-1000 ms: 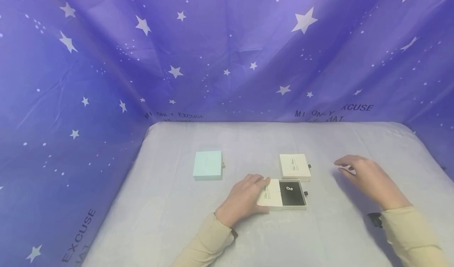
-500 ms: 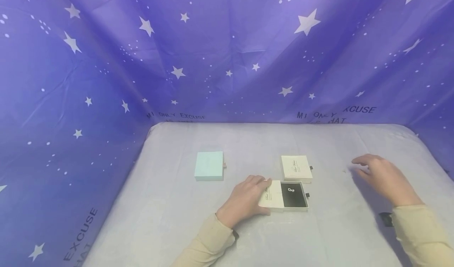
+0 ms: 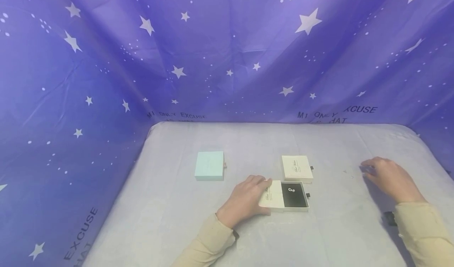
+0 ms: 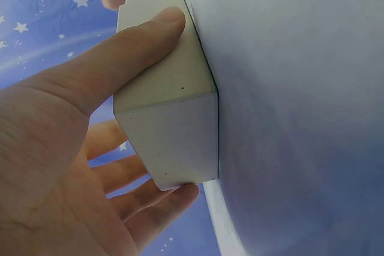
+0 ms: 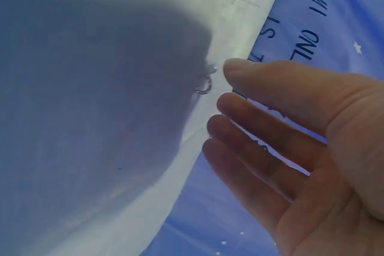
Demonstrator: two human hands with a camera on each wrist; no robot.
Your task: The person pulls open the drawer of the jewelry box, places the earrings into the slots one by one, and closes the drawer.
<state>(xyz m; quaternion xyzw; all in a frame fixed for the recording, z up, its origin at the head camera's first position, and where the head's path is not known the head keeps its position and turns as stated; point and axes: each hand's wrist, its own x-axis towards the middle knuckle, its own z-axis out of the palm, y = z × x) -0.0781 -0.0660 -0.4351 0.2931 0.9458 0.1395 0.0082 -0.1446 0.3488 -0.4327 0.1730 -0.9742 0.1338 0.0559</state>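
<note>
My left hand [image 3: 244, 200] grips the sleeve end of a cream jewelry box [image 3: 274, 194]; in the left wrist view the thumb lies along one side of the box [image 4: 165, 70] and the fingers reach round the other. Its drawer is slid out to the right, showing a black pad [image 3: 294, 199] with a small silver earring-like piece [image 3: 291, 190] on it. Low over the table's right part, my right hand [image 3: 395, 180] has thumb and fingers apart. Just off its thumb tip in the right wrist view lies a small shiny ring-shaped piece [image 5: 205, 84].
A second cream box [image 3: 297, 167], closed, stands just behind the opened one. Farther left is a closed mint-green box [image 3: 209, 165] with a pull tab. Tiny shiny pieces [image 3: 345, 171] lie left of my right hand. Starry purple cloth [image 3: 227, 62] hangs behind the table.
My right hand has moved right and lowered toward the table, uncovering tiny shiny pieces to its left. The left hand keeps its hold on the opened box.
</note>
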